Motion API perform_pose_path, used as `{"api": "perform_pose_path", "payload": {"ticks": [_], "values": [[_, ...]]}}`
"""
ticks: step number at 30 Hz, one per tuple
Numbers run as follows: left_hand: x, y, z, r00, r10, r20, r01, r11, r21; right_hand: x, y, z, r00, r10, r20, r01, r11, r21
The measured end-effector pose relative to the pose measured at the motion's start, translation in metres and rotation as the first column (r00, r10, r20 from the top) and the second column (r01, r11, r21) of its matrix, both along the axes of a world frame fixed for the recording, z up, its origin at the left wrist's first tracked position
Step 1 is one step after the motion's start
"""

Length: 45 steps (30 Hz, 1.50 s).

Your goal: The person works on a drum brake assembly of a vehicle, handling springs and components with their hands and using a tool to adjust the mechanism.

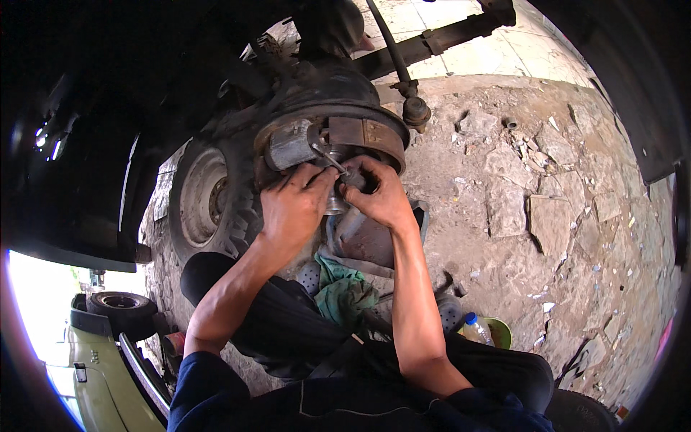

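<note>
Both hands are placed on the front face of the rusty round metal brake hub assembly (327, 137), which is taken as the landmark. Left hand (291, 209) is laid against the lower left of the hub, fingers curled around a small shiny metal cylinder (335, 201) at the hub's centre; whether it is fully gripped cannot be told. Right hand (378, 194) is closed at the hub's lower middle, fingertips pinched on something small that is hidden by the fingers. A thin silver metal tool shaft (327, 157) is seen just above the two hands, angled across the hub face; which hand holds it cannot be told. A dusty black tyre on a grey steel rim (205, 201) is stood upright just left of the hub. A crumpled green cloth (345, 291) is lying below the hub, between the forearms. A clear plastic bottle with a blue cap (475, 327) is seen in a green bowl (500, 331), well below and right of the hub. Cracked stone paving (547, 216) is spread to the hub's right.
</note>
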<state>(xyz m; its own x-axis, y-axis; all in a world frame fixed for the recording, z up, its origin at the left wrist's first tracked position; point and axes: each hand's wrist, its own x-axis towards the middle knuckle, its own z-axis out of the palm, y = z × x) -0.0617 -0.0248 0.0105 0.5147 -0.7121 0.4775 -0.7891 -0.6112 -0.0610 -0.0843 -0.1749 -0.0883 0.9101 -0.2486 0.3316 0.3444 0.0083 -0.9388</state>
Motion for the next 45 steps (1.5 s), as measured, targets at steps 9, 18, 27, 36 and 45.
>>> {"api": "perform_pose_path", "payload": {"ticks": [9, 18, 27, 36, 45], "values": [[0.01, -0.006, 0.003, 0.995, -0.093, 0.03, 0.094, 0.995, -0.044, 0.002, -0.003, -0.022, 0.999, -0.044, 0.025, 0.045, 0.998, -0.052], [0.006, -0.007, -0.01, 0.998, -0.067, -0.001, 0.067, 0.993, -0.096, 0.007, 0.036, -0.03, 0.949, -0.309, 0.063, 0.303, 0.949, 0.084], [-0.023, -0.015, -0.022, 0.992, 0.059, -0.114, -0.097, 0.928, -0.36, 0.013, 0.056, -0.039, 0.819, -0.57, 0.068, 0.562, 0.821, 0.102], [-0.103, -0.02, -0.134, 0.457, -0.443, -0.771, -0.713, 0.336, -0.616, 0.001, 0.028, -0.009, 0.913, -0.407, -0.029, 0.408, 0.912, 0.035], [-0.033, -0.057, -0.17, 0.279, -0.568, -0.775, -0.66, 0.473, -0.584, -0.002, 0.008, -0.001, 0.993, -0.11, -0.051, 0.112, 0.993, 0.031]]}}
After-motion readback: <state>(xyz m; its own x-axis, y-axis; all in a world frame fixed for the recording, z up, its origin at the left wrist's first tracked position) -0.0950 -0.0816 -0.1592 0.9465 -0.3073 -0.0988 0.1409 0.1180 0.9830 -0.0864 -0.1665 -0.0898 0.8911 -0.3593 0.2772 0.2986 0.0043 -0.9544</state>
